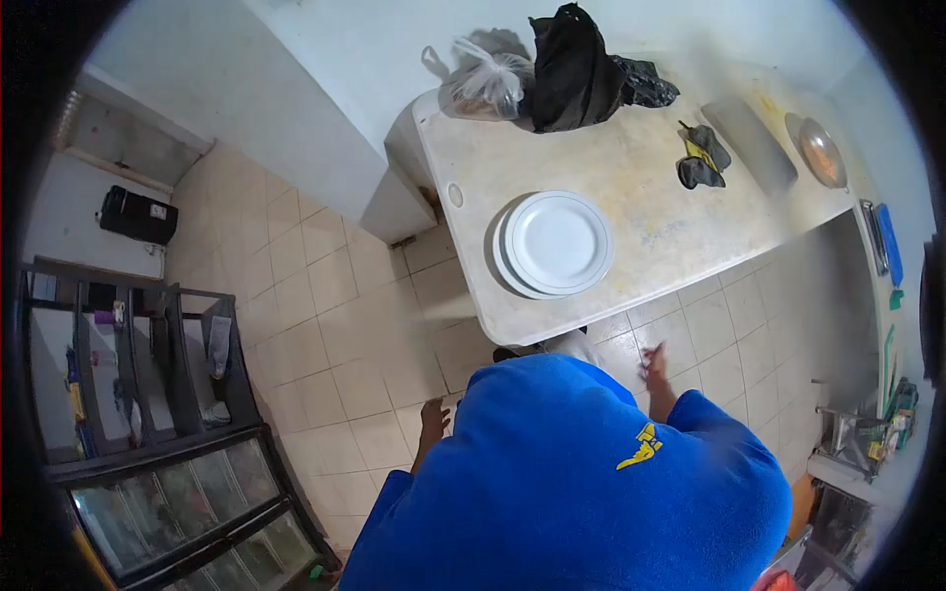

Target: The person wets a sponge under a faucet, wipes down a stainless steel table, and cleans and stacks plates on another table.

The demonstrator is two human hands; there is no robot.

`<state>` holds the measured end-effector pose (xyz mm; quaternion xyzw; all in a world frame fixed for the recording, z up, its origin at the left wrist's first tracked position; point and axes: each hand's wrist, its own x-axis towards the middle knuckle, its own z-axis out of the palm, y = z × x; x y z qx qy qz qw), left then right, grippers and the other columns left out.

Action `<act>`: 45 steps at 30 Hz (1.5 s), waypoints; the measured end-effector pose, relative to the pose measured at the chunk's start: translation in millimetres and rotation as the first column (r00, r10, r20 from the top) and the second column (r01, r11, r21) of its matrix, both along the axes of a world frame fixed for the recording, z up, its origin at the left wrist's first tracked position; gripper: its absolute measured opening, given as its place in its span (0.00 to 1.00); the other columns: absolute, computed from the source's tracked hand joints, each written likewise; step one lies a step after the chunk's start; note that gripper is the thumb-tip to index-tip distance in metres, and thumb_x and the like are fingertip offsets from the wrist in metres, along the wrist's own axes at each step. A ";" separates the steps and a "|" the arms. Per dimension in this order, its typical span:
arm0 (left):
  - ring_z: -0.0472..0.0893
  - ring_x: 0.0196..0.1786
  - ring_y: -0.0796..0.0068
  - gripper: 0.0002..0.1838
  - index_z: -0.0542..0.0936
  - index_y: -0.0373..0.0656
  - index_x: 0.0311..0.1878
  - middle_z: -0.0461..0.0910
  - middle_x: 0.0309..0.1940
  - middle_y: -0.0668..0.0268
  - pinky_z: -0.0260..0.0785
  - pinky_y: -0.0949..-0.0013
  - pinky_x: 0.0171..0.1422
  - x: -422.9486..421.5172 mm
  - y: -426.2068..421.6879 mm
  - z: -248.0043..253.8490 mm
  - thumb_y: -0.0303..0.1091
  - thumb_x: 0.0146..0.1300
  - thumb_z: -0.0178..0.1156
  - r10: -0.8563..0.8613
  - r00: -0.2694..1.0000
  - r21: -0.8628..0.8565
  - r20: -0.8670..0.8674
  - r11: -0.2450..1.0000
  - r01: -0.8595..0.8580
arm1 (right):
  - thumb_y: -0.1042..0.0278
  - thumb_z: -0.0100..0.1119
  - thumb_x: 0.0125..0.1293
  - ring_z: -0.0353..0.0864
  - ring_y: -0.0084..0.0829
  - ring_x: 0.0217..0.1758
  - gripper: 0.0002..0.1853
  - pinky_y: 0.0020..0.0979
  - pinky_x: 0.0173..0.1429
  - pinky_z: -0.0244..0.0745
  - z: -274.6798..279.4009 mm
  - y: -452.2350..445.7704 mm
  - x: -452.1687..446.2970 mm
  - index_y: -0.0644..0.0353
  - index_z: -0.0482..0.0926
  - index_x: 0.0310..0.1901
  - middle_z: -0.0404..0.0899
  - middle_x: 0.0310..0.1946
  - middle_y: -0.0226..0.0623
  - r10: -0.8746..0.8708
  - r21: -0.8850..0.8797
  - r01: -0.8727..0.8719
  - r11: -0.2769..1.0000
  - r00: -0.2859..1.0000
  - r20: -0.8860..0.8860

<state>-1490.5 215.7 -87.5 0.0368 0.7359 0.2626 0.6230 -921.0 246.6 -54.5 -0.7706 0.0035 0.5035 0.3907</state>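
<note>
My left hand [434, 422] hangs beside my body, over the tiled floor, its fingers a little apart and holding nothing. On the other side my right hand [654, 362] is just off the table's near edge, fingers spread and slightly blurred, with nothing in it. Both hands are apart from the table [631, 266]. Nearest to them is a stack of white plates [559, 241], lying near the table's front left corner. The plates overlap unevenly, so a lower rim shows at the left.
At the table's back stand a knotted clear plastic bag [488, 87] and a black bag [574, 74]. To the right lie dark gloves [703, 156], a grey slab-like object [751, 145] and a metal bowl [822, 154]. A dark shelf unit [148, 364] stands left.
</note>
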 end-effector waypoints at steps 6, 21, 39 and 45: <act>0.74 0.43 0.68 0.16 0.70 0.50 0.49 0.71 0.43 0.69 0.65 0.60 0.41 -14.9 -1.2 2.2 0.41 0.58 0.53 -0.094 0.994 -0.084 0.053 0.992 0.098 | 0.24 0.32 0.55 0.70 0.41 0.49 0.39 0.46 0.52 0.66 -18.3 -34.0 -75.7 0.48 0.67 0.56 0.71 0.48 0.38 0.248 0.026 -0.284 0.958 0.786 -0.566; 0.71 0.39 0.77 0.16 0.69 0.44 0.46 0.71 0.40 0.69 0.65 0.70 0.40 58.5 200.0 45.1 0.45 0.62 0.54 0.135 0.902 0.725 -0.410 0.648 0.232 | 0.29 0.35 0.58 0.59 0.40 0.64 0.41 0.43 0.66 0.54 127.6 62.9 -76.9 0.53 0.56 0.65 0.57 0.64 0.42 0.740 0.231 -0.740 0.632 0.488 -0.463; 0.66 0.54 0.49 0.27 0.67 0.38 0.54 0.68 0.52 0.50 0.58 0.53 0.58 205.6 236.0 129.7 0.50 0.59 0.52 0.337 0.154 0.369 -0.929 0.798 0.477 | 0.61 0.56 0.59 0.70 0.37 0.51 0.15 0.34 0.54 0.64 142.0 227.5 128.0 0.59 0.75 0.44 0.72 0.44 0.42 -0.161 0.528 -0.404 0.747 0.661 0.733; 0.65 0.57 0.53 0.34 0.66 0.35 0.56 0.65 0.56 0.52 0.62 0.52 0.56 231.9 221.4 138.9 0.59 0.62 0.42 0.066 0.133 0.081 -0.989 0.990 0.112 | 0.54 0.51 0.59 0.56 0.42 0.64 0.22 0.52 0.62 0.49 150.5 256.2 214.3 0.54 0.69 0.53 0.59 0.60 0.40 0.157 -0.150 -0.455 0.878 -0.023 0.987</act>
